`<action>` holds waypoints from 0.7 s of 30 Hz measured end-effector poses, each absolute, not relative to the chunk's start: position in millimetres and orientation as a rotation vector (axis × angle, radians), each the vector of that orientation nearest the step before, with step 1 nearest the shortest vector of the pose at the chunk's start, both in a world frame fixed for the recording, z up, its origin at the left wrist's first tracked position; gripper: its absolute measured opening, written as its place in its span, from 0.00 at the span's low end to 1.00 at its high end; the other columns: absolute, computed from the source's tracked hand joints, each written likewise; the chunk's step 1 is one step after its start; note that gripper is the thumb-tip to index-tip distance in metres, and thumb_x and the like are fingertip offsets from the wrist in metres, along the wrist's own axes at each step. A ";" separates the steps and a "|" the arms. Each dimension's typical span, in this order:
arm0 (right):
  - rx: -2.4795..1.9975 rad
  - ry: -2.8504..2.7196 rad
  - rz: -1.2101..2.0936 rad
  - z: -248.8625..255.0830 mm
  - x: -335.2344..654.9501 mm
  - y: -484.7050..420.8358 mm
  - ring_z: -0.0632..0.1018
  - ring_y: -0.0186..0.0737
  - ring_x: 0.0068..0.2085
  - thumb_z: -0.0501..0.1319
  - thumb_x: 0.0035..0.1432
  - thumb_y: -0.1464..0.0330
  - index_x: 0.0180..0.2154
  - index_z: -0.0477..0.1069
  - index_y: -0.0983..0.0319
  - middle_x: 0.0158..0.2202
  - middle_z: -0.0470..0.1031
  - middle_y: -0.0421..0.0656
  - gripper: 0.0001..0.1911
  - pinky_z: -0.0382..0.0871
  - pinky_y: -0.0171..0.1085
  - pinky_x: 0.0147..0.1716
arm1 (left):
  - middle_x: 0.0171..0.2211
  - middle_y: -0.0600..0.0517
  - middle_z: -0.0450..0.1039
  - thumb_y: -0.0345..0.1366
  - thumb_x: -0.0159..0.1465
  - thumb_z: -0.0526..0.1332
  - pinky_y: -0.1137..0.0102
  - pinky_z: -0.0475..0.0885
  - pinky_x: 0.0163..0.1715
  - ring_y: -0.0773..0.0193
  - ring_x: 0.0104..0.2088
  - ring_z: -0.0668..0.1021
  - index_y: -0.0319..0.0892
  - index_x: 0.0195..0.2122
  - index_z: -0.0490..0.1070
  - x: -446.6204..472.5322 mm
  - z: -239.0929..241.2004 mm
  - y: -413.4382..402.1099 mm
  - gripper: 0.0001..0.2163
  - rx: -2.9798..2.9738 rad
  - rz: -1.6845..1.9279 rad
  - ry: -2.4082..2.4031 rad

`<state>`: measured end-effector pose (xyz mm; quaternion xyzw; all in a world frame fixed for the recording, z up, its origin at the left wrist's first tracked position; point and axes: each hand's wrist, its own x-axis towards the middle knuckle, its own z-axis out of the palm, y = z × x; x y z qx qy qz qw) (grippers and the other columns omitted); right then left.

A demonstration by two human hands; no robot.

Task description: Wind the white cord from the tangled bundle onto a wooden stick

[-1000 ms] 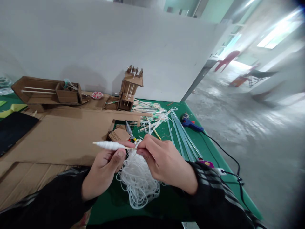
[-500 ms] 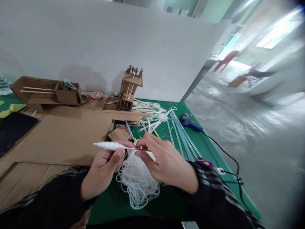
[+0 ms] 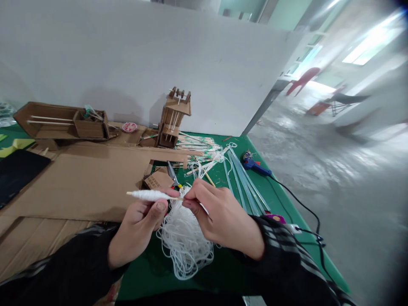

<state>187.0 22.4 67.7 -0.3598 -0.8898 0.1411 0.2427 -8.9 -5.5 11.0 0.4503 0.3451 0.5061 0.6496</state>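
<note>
String-wound stick (horizontal) is pinched by left hand and right hand over loose string.

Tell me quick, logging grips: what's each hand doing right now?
Left hand: closed, pinching the string-wound stick.
Right hand: closed, fingertips pinching the stick's bare end, above the loose white string pile.

We see a white partition wall along the green table's far edge, grey concrete floor beyond its right edge, a red chair under bright windows.
</note>
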 end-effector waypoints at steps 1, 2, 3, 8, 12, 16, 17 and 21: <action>-0.969 -2.442 0.386 67.5 186.9 22.3 0.69 0.34 0.28 0.50 0.66 0.72 0.35 0.63 0.62 0.32 0.70 0.41 0.06 0.59 0.34 0.26 | 0.20 0.61 0.47 0.43 0.68 0.58 0.76 0.49 0.18 0.73 0.20 0.52 0.45 0.47 0.73 -9.0 11.1 -5.6 0.12 1.025 1.154 0.784; -0.959 -2.456 0.396 67.4 186.8 22.3 0.69 0.35 0.28 0.49 0.66 0.72 0.36 0.64 0.62 0.32 0.70 0.41 0.07 0.60 0.34 0.26 | 0.20 0.61 0.47 0.43 0.68 0.57 0.76 0.49 0.18 0.73 0.20 0.52 0.44 0.47 0.73 -9.2 10.9 -5.6 0.12 1.028 1.155 0.783; -0.961 -2.466 0.414 67.6 186.6 22.3 0.69 0.35 0.28 0.49 0.67 0.72 0.36 0.64 0.62 0.32 0.70 0.42 0.08 0.60 0.34 0.26 | 0.20 0.61 0.47 0.43 0.68 0.57 0.76 0.49 0.18 0.73 0.20 0.52 0.44 0.47 0.73 -9.4 10.5 -5.6 0.12 1.030 1.155 0.783; -1.030 -2.433 0.469 68.6 185.6 22.7 0.72 0.35 0.31 0.55 0.65 0.68 0.39 0.65 0.62 0.37 0.71 0.42 0.04 0.62 0.34 0.27 | 0.19 0.61 0.46 0.43 0.68 0.56 0.76 0.48 0.18 0.73 0.19 0.51 0.43 0.47 0.73 -9.0 10.3 -5.8 0.13 1.014 1.142 0.792; -0.969 -2.443 0.377 67.7 185.8 22.7 0.70 0.34 0.28 0.50 0.66 0.72 0.36 0.65 0.62 0.32 0.70 0.41 0.07 0.60 0.34 0.25 | 0.20 0.61 0.46 0.43 0.68 0.57 0.76 0.50 0.18 0.73 0.19 0.52 0.44 0.47 0.73 -8.2 11.5 -6.1 0.12 1.030 1.158 0.790; -0.999 -2.469 0.399 68.6 185.1 22.7 0.71 0.35 0.29 0.50 0.67 0.70 0.38 0.65 0.62 0.34 0.71 0.42 0.07 0.61 0.34 0.26 | 0.19 0.61 0.46 0.42 0.69 0.56 0.76 0.50 0.18 0.73 0.19 0.51 0.44 0.48 0.72 -8.9 10.1 -5.6 0.12 1.026 1.147 0.780; -1.023 -2.464 0.412 68.9 184.9 22.6 0.71 0.35 0.30 0.52 0.67 0.69 0.39 0.65 0.62 0.35 0.71 0.42 0.06 0.61 0.34 0.26 | 0.19 0.61 0.46 0.42 0.69 0.56 0.76 0.50 0.18 0.73 0.19 0.51 0.43 0.48 0.72 -9.1 9.9 -5.5 0.12 1.025 1.145 0.779; -1.019 -2.448 0.371 69.0 185.3 22.1 0.71 0.35 0.29 0.52 0.66 0.70 0.37 0.65 0.62 0.34 0.70 0.42 0.05 0.60 0.34 0.26 | 0.20 0.61 0.47 0.43 0.68 0.57 0.75 0.50 0.18 0.72 0.20 0.51 0.42 0.48 0.72 -9.3 11.1 -5.7 0.13 1.039 1.142 0.792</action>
